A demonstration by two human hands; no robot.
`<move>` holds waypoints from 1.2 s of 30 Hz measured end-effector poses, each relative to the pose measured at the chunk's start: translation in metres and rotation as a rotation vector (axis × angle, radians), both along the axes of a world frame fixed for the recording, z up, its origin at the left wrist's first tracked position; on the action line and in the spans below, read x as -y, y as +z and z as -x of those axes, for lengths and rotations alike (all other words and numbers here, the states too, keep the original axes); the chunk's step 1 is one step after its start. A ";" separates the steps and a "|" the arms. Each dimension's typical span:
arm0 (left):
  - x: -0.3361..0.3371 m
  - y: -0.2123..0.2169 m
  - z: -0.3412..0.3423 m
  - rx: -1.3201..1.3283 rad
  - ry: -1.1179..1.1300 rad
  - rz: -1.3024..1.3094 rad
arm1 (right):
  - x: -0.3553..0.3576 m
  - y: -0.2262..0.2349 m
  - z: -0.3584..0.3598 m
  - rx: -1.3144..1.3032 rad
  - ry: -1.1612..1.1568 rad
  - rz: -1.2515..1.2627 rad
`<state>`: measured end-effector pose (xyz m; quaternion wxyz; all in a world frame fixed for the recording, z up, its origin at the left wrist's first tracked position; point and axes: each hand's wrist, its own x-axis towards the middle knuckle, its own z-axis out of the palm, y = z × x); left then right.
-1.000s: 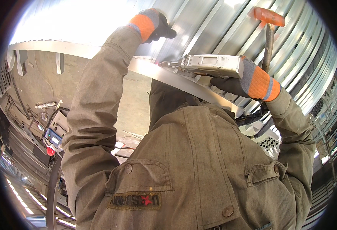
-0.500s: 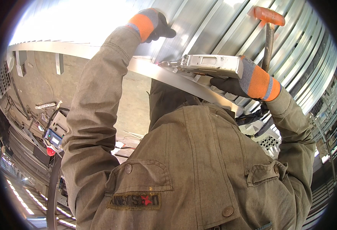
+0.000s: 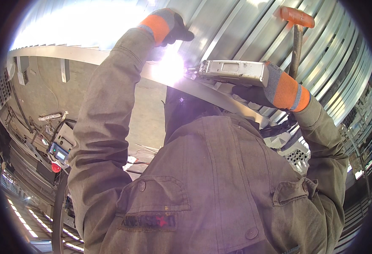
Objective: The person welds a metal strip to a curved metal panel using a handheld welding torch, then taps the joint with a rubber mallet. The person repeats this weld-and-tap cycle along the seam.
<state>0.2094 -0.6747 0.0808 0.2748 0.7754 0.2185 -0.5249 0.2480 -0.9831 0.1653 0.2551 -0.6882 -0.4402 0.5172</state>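
Observation:
My right hand, in an orange and grey glove with dark fingers, is closed around a boxy silver handheld welding gun. The gun's nozzle points left at a pale metal edge bar, where a glaring white-violet flash hides the contact point. Past the flash, my left hand, gloved alike, rests over ribbed metal slats. Its fingers are curled, with one dark digit pointing right; anything within the curl is hidden.
An orange-headed mallet lies on the slats at far right, its handle reaching behind my right hand. Below the bar at left is concrete floor. A boxy machine with a small screen stands at lower left.
A bright flash has lit at the gun's nozzle, casting a violet haze over the jacket. Both hands and the gun have barely moved.

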 end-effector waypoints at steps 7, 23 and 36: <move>-0.003 0.002 0.003 0.052 -0.099 0.026 | -0.002 0.010 -0.004 -0.119 -0.075 0.022; -0.003 0.004 0.008 0.137 -0.065 0.018 | 0.003 0.010 -0.005 -0.090 -0.056 0.063; 0.000 0.003 0.006 0.111 -0.099 -0.002 | 0.011 0.001 -0.007 0.013 0.086 0.104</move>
